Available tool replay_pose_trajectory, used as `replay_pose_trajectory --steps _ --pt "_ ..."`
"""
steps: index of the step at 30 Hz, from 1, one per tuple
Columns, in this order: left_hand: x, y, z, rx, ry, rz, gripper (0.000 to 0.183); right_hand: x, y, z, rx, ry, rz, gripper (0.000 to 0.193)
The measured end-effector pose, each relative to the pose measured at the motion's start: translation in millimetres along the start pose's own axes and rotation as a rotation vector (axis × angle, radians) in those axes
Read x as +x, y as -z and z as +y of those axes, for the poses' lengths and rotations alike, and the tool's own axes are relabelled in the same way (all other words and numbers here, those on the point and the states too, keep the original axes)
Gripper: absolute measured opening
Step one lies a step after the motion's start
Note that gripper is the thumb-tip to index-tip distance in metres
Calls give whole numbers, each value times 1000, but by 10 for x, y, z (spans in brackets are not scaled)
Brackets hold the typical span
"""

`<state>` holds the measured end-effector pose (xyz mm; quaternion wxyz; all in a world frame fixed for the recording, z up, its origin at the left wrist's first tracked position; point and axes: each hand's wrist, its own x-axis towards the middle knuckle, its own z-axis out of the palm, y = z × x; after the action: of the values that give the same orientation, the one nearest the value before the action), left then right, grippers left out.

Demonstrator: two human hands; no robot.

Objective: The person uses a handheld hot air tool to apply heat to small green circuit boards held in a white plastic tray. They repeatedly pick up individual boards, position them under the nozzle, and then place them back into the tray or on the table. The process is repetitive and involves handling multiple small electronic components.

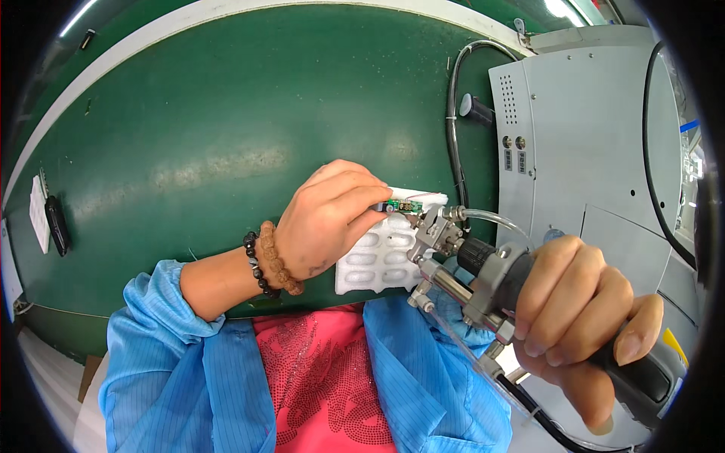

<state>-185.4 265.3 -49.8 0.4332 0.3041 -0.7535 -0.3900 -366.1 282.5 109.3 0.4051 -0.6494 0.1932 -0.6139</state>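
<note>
From where I stand, the left hand [325,215] has its grip closed on a small green circuit board [408,206], pinched between thumb and fingers above the far edge of a white moulded tray [364,262]. The right hand [578,309] has its grip wrapped round the black handle of a metal tool [489,291], whose head comes right up to the board's right end; I can't tell whether they touch. A clear hose [495,219] runs from that head. Beaded bracelets [268,260] circle the left wrist. Beyond the green surface [226,113], a grey machine [593,136] stands at the right.
</note>
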Motion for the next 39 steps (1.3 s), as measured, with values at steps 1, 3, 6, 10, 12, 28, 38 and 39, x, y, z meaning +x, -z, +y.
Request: replay_pose_trajectory --steps 1,3,6,10,12,28,38,39 --pt "-8 -7 -11 -1 5 5 34 10 -3 14 4 -3 -5 49" --pt "-13 -1 -10 1 19 10 34 32 -7 41 18 -5 -3 50" --pt "-6 1 -10 -6 17 9 35 54 -34 83 3 -12 -8 50" --pt "17 32 -27 -30 25 -19 34 98 -40 131 -30 -65 -49 51" --pt "15 50 -59 -37 33 -21 33 120 -59 172 -58 -97 -60 51" --pt "0 29 -87 -82 7 -46 32 148 -103 235 -124 -131 -112 42" --pt "121 205 136 -15 11 -16 30 14 10 -642 15 145 140 40" --pt "185 300 212 -33 21 -18 30 3 -8 -665 8 185 235 37"
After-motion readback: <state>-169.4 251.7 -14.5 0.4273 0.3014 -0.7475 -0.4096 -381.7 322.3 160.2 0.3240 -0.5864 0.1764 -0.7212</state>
